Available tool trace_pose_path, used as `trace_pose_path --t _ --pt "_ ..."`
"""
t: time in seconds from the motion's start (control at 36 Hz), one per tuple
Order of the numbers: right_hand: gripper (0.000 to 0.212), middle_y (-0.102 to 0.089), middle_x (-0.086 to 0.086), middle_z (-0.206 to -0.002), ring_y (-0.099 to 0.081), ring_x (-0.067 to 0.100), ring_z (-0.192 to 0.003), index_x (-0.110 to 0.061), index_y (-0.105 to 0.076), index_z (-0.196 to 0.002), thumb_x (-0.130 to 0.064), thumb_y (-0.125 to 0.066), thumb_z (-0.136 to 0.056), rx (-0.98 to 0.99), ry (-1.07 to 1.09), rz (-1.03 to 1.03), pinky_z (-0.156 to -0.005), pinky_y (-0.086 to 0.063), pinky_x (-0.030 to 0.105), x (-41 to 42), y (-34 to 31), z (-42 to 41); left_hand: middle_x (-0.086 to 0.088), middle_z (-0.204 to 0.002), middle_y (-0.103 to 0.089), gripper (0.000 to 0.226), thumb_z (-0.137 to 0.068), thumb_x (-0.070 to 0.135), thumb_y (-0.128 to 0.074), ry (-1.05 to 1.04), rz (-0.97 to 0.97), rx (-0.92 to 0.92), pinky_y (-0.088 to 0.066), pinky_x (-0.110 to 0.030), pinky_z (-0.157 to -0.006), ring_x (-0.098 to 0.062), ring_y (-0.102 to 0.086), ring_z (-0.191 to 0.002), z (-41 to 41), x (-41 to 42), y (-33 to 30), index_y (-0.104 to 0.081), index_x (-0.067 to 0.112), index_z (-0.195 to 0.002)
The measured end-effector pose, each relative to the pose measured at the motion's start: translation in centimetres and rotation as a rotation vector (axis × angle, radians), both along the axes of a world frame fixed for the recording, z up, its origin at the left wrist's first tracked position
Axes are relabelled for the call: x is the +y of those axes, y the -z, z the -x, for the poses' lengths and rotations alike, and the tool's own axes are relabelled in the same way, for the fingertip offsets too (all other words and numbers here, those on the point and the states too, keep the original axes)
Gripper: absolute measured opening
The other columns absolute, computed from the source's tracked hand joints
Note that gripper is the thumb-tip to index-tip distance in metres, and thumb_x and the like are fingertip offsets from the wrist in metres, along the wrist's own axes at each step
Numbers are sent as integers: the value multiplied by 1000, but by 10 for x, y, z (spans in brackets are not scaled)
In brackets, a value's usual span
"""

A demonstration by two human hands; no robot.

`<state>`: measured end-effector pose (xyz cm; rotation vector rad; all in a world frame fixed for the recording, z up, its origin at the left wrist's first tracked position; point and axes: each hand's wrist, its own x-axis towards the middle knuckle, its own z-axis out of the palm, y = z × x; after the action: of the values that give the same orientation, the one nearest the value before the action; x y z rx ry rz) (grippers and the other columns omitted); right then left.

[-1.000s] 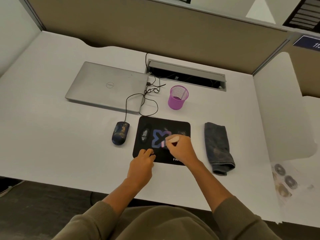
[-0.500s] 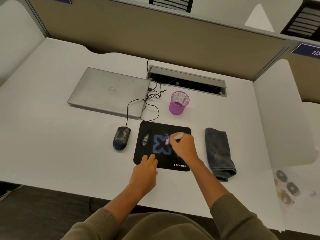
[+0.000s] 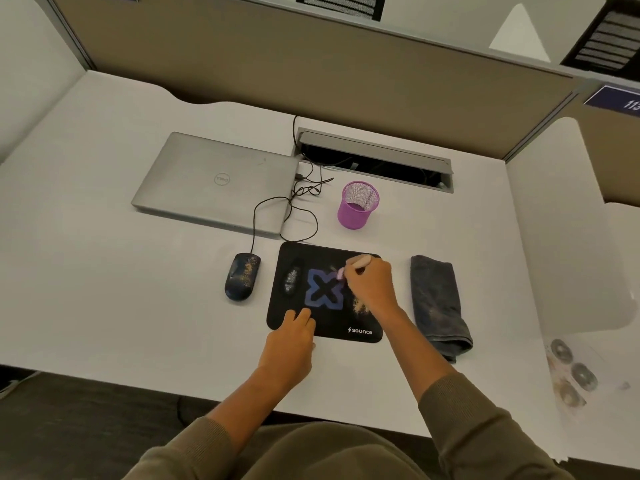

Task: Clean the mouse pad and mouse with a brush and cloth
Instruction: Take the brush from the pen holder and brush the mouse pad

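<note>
1. Mouse pad (image 3: 367,317) lies flat at desk (image 3: 104,289) front edge, long axis left-right, logo reading toward the person.
2. Left hand (image 3: 291,344) flat, fingers straight, pressing pad's near-left corner.
3. Right hand (image 3: 370,285) curled round brush (image 3: 349,266), pink head on pad's far-right area, handle pointing right.
4. Mouse (image 3: 242,277) left of pad, dusty, long axis near-far, cable end away.
5. Cloth (image 3: 438,303) folded right of pad.
6. Laptop (image 3: 214,181), purple cup (image 3: 356,206) beyond.

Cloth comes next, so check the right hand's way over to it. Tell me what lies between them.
Nothing visible does. The right hand grips the brush over the mouse pad; the cloth lies folded to its right, with only bare desk between. The brush would need putting down first.
</note>
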<state>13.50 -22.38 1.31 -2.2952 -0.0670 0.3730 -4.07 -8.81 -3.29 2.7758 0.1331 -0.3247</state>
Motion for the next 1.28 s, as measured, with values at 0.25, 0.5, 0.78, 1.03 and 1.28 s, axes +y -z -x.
trace_pose_path --t 0.25,0.5,0.78,1.03,1.28 --pt "11 -75 2 -91 -73 14 -83 -10 -78 -101 -17 -69 -98 -56 -34 20 -74 -61 23 14 -4 -7 2 -135 -56 31 -94 33 -72 -9 17 18 -47 -21 -70 -17 -54 -107 -11 2 -8 -64 19 -121" --pt "13 -76 5 -90 -72 15 -83 -7 -79 -96 -12 -68 -98 -79 -11 92 -83 -63 32 6 -3 -26 0 -137 -55 29 -93 26 -74 17 3 41 -50 -24 -72 -18 -53 -107 -16 4 -6 -66 19 -120" --pt "9 -72 1 -81 -72 15 -80 -8 -78 -88 -10 -71 -93 0 -91 165 -73 -60 25 9 -2 -30 0 -132 -54 22 -97 25 -71 63 -21 31 -53 -26 -75 -17 -51 -105 -23 11 -4 -68 18 -118" --pt "13 -73 4 -91 -71 15 -84 -10 -76 -98 -23 -72 -96 90 -202 162 -78 -62 29 21 -4 -22 -1 -130 -55 24 -99 28 -68 76 -26 20 -51 -26 -78 -17 -52 -105 -26 12 -5 -69 17 -120" --pt "6 -73 -8 -84 -72 7 -76 -26 -76 -92 -27 -73 -97 82 -152 21 -65 -55 15 19 -9 -22 -2 -132 -55 26 -99 29 -68 63 -22 31 -54 -27 -83 -18 -54 -107 -28 11 -7 -69 16 -122"
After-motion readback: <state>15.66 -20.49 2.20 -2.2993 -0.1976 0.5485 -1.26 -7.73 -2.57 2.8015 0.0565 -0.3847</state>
